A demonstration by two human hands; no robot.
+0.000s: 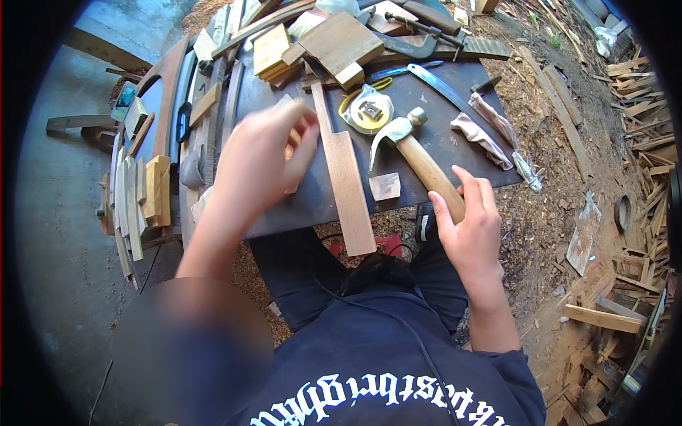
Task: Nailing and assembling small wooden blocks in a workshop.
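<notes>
My right hand (472, 231) is closed round the lower end of the wooden handle of a claw hammer (430, 167). The hammer's head points away from me, over the dark work table (298, 213). A stepped length of wood (348, 192), narrow at its far end and wider at the near end, lies between my hands and juts past the table's front edge. Just left of its narrow part is my left hand (273, 153), its fingers curled in; what they hold, if anything, is hidden. A small wood block (385, 187) sits by the hammer's claw.
Beyond the hammer lie a yellow tape measure (369, 110), a blue metal strip (444, 92) and a pinkish cloth (486, 131). Wood blocks (341, 46) and a C-clamp (419, 46) are piled at the back. Wooden pieces (156, 188) line the left side; scrap wood (643, 135) lies far right.
</notes>
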